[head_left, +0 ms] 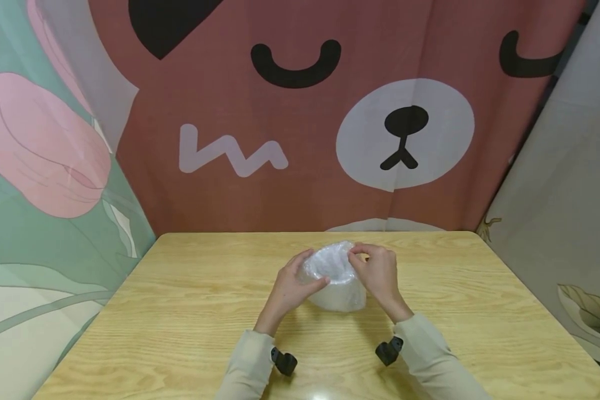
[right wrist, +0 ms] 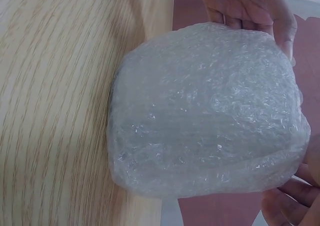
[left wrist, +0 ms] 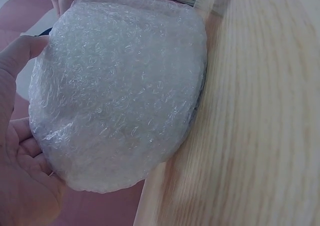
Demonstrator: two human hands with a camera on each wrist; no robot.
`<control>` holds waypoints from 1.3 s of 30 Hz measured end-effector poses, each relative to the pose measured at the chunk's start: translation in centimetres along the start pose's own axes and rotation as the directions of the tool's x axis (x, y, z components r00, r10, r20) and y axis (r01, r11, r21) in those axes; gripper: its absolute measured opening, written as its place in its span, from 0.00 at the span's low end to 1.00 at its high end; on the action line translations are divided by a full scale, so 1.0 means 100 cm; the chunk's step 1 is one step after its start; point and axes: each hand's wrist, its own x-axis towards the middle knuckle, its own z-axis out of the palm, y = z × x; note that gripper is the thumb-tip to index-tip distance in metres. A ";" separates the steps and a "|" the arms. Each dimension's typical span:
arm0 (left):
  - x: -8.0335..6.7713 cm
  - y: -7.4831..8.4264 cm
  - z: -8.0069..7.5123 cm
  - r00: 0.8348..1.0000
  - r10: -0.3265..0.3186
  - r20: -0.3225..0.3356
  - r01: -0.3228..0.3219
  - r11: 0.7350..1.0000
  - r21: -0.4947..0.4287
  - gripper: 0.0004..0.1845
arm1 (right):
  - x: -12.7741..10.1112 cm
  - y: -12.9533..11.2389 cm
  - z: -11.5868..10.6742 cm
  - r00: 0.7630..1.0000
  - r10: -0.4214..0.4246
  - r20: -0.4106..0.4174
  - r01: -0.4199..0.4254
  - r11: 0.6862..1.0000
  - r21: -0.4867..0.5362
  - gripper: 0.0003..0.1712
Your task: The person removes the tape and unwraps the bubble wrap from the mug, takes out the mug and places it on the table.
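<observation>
A rounded bundle of clear bubble wrap (head_left: 337, 298) stands on the table in the head view; whatever is inside cannot be made out. My left hand (head_left: 291, 287) grips its left side, thumb over the upper rim and fingers behind. On the right, my right hand (head_left: 380, 273) pinches the wrap's top edge between thumb and fingertips. The left wrist view shows the crinkled side of the bubble wrap (left wrist: 120, 91) close up, beside the left hand (left wrist: 27, 181). In the right wrist view the bubble wrap (right wrist: 200, 116) covers part of the right hand (right wrist: 292, 201).
The wood-grain table (head_left: 190, 311) extends around the bundle on all sides. Behind it hangs a brown curtain (head_left: 230, 205) with a bear print, and patterned curtains (head_left: 55, 244) line both sides. A small black camera (head_left: 284, 362) is strapped to each wrist.
</observation>
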 end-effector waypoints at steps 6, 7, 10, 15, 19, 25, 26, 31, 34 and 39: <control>0.000 0.000 0.001 1.000 -0.011 0.001 0.011 1.000 -0.006 0.41 | -0.001 0.000 -0.003 1.000 0.003 -0.007 -0.003 1.000 -0.022 0.03; -0.001 0.000 0.001 1.000 -0.012 0.002 0.012 1.000 -0.008 0.41 | -0.001 0.000 -0.003 1.000 0.007 -0.004 -0.007 1.000 -0.026 0.03; -0.001 0.001 0.002 1.000 -0.004 0.000 0.004 1.000 -0.008 0.41 | -0.002 0.000 -0.004 1.000 0.018 0.004 -0.017 0.999 -0.044 0.03; -0.002 0.001 0.002 1.000 0.001 -0.004 -0.001 1.000 0.007 0.42 | -0.003 0.000 -0.007 0.998 0.046 0.032 -0.045 0.998 -0.051 0.03; -0.003 0.001 0.002 1.000 0.007 -0.007 -0.007 1.000 0.017 0.42 | -0.003 -0.001 -0.007 0.998 0.043 0.048 -0.041 0.998 -0.045 0.03; -0.003 0.000 0.001 1.000 0.018 -0.014 -0.017 1.000 0.024 0.42 | -0.003 -0.004 -0.008 0.999 -0.002 0.036 0.003 1.000 -0.020 0.02; -0.003 0.000 0.001 1.000 0.020 -0.015 -0.020 1.000 0.025 0.42 | -0.003 -0.004 -0.008 1.000 -0.013 0.029 0.014 1.000 -0.016 0.02; -0.002 0.001 0.000 1.000 0.013 -0.022 -0.013 1.000 0.022 0.41 | -0.001 -0.007 -0.011 0.998 -0.065 0.009 0.065 0.998 -0.003 0.03; -0.001 0.001 0.000 1.000 0.000 -0.019 0.000 1.000 0.015 0.41 | 0.000 -0.008 -0.012 0.997 -0.069 0.019 0.069 0.998 0.004 0.03; -0.001 0.002 0.001 1.000 -0.011 -0.014 0.011 1.000 0.010 0.41 | -0.001 -0.010 -0.014 0.998 -0.050 0.044 0.049 0.998 0.025 0.03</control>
